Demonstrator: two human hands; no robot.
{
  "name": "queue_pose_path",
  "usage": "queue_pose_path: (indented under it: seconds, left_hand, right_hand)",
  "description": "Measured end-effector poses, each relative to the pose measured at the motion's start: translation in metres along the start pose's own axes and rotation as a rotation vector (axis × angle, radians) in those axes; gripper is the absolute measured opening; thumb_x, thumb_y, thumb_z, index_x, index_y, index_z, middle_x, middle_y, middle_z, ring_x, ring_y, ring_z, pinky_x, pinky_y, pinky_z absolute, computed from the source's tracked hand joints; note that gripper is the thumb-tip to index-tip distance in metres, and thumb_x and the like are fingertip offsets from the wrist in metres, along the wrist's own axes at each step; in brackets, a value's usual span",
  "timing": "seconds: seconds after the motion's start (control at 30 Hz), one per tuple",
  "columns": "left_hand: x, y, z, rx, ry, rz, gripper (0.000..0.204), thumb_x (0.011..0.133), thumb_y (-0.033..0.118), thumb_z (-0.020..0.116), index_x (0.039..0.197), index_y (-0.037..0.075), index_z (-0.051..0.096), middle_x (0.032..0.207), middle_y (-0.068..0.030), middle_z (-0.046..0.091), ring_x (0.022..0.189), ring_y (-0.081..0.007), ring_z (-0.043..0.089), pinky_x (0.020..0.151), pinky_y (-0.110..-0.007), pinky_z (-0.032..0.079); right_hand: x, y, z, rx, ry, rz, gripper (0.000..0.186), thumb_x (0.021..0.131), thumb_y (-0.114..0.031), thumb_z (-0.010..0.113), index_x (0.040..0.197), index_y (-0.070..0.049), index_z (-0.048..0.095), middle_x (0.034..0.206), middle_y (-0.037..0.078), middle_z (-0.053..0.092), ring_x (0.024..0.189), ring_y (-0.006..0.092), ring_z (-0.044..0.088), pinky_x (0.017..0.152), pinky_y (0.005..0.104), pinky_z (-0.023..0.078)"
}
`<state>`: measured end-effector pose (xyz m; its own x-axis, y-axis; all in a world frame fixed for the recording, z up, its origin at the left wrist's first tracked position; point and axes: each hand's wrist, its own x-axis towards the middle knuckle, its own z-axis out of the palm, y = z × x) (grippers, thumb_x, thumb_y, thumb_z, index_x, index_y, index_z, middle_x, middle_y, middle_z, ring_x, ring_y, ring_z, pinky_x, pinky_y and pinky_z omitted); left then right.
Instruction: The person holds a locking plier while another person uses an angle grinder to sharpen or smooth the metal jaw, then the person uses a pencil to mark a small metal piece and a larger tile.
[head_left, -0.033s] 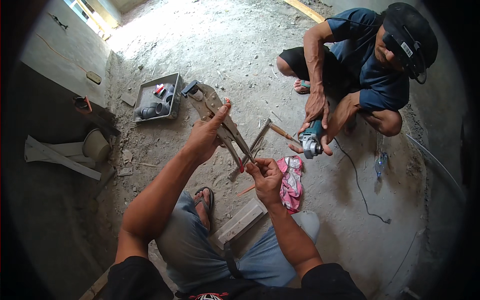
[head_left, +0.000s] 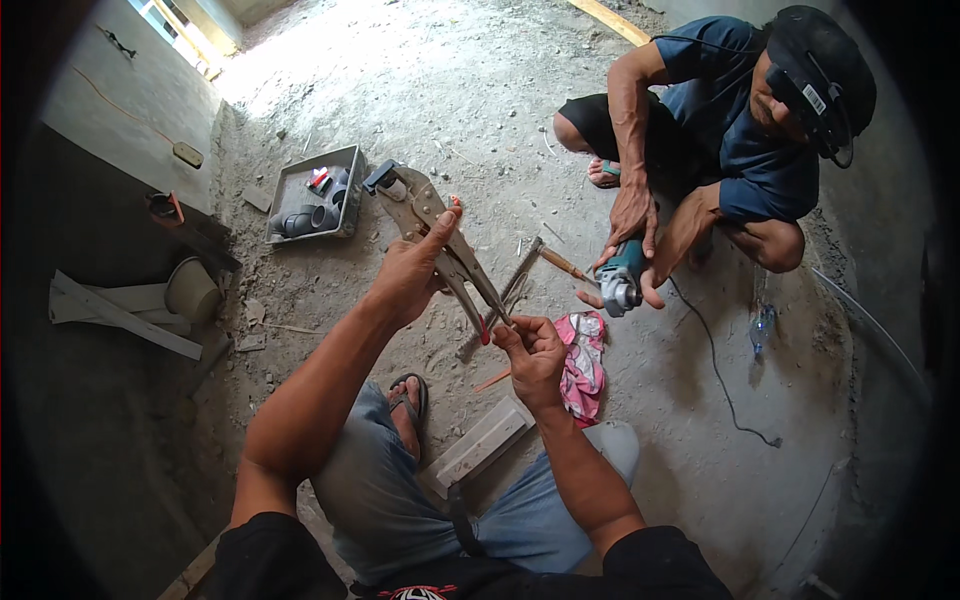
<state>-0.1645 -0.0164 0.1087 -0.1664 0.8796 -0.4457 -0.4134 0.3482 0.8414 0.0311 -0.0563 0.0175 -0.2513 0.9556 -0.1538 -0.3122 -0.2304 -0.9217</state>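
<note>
A pair of metal locking pliers is held up in front of me, tilted, with its jaws toward the upper left. A small dark grey piece sits at the jaws. My left hand is wrapped round the body of the pliers, thumb along the top. With its fingertips, my right hand pinches the screw end of the handle. The other handle, red at its tip, hangs apart beside it. Below lie a wooden-handled tool and a pink and white cloth, partly behind my right hand.
At the right a co-worker squats, both hands on a teal angle grinder; its cord trails over the dusty floor. A grey tray with pipe fittings stands at left, beyond a bucket and pale boards. A flat, pale trough-like piece lies between my legs.
The co-worker's grinder has turned very slightly. My hands and the pliers show no visible movement.
</note>
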Motion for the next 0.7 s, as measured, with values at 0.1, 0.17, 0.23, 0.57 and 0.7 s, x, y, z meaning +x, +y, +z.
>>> queue_pose_path:
  seconds: [0.1,0.17,0.23,0.57,0.7]
  left_hand:
    - [-0.001,0.003,-0.001,0.065,0.036,-0.012,0.051,0.094,0.039,0.054,0.133,0.007,0.046,0.085,-0.0027,0.058,0.076,-0.0139,0.062,0.068,-0.033,0.055]
    - [-0.004,0.006,0.001,0.070,0.019,-0.011,0.051,0.094,0.040,0.054,0.134,0.009,0.046,0.086,-0.0026,0.059,0.077,-0.0136,0.062,0.068,-0.034,0.055]
    - [-0.004,0.005,0.003,0.076,-0.001,-0.011,0.051,0.094,0.040,0.054,0.135,0.010,0.045,0.087,-0.0024,0.059,0.077,-0.0133,0.062,0.068,-0.034,0.055]
    - [-0.003,-0.001,0.000,0.069,-0.016,0.061,0.049,0.093,0.036,0.057,0.135,0.012,0.046,0.088,-0.0006,0.059,0.079,-0.0126,0.062,0.067,-0.035,0.056]
    - [-0.002,-0.009,0.000,0.103,0.000,0.076,0.043,0.092,0.033,0.061,0.127,0.009,0.051,0.088,-0.0011,0.059,0.078,-0.0127,0.062,0.066,-0.034,0.056]
  right_hand:
    - [-0.002,-0.001,0.000,-0.058,0.013,-0.029,0.027,0.085,-0.011,0.071,0.102,0.003,0.055,0.083,0.005,0.065,0.074,0.0073,0.060,0.067,0.0200,0.048]
    - [-0.001,0.003,-0.001,-0.074,0.024,-0.054,0.026,0.085,-0.012,0.071,0.101,0.003,0.056,0.083,0.005,0.065,0.074,0.0073,0.060,0.067,0.0202,0.048]
    - [0.000,0.004,-0.003,-0.090,0.039,-0.081,0.025,0.086,-0.012,0.071,0.100,0.003,0.057,0.082,0.005,0.065,0.073,0.0072,0.059,0.066,0.0204,0.048]
    - [-0.002,-0.008,-0.003,-0.155,-0.003,-0.088,0.028,0.086,-0.015,0.071,0.103,0.003,0.057,0.081,0.004,0.064,0.073,0.0076,0.058,0.066,0.0210,0.047]
    - [-0.004,-0.022,-0.001,-0.107,-0.141,0.004,0.031,0.090,-0.017,0.064,0.111,0.004,0.054,0.084,0.004,0.064,0.075,0.0075,0.058,0.069,0.0213,0.046]
